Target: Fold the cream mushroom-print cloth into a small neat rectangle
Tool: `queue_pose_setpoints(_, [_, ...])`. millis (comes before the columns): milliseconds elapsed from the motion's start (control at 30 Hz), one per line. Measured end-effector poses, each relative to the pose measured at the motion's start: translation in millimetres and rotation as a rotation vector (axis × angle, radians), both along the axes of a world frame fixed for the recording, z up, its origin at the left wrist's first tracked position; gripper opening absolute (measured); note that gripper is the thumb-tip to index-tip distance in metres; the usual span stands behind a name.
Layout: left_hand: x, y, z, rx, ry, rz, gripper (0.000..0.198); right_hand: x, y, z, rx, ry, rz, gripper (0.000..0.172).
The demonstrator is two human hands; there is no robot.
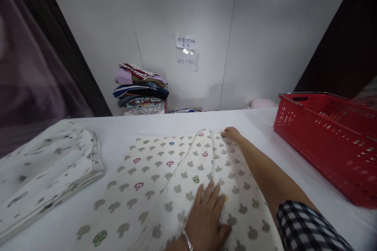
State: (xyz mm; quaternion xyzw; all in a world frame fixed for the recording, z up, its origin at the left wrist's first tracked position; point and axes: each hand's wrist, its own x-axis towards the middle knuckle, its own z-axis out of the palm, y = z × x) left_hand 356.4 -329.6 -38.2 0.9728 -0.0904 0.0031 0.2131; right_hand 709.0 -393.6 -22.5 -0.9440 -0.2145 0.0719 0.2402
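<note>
A white cloth [157,170] printed with grey mushrooms and a few red, green and blue ones lies spread on the table. Its right part is folded over the left, and creases run along the upper layer. My left hand [206,213], with a silver bracelet at the wrist, rests flat on that upper layer, fingers spread. At the far right corner of the cloth, my right hand [232,133] has its fingers closed on the edge; its fingertips are partly hidden. A black-and-white checked sleeve covers the right arm above the elbow.
To the left lies a stack of folded printed white cloths [53,164]. A red plastic basket [321,149] stands on the right of the white table [114,125]. Behind, a pile of folded fabrics [143,88] sits against the wall, near paper notes [187,62].
</note>
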Motion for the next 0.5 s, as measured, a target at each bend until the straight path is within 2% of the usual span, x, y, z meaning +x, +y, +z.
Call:
queue_pose_setpoints(333, [-0.9, -0.1, -3.4, -0.019, 0.0, -0.008, 0.067, -3.9, -5.2, -5.7, 0.083, 0.019, -0.041, 0.033])
queue_pose_setpoints(500, [-0.2, 0.2, -4.6, -0.01, -0.018, -0.006, 0.067, -2.6, -2.4, -6.3, 0.059, -0.038, -0.084, 0.025])
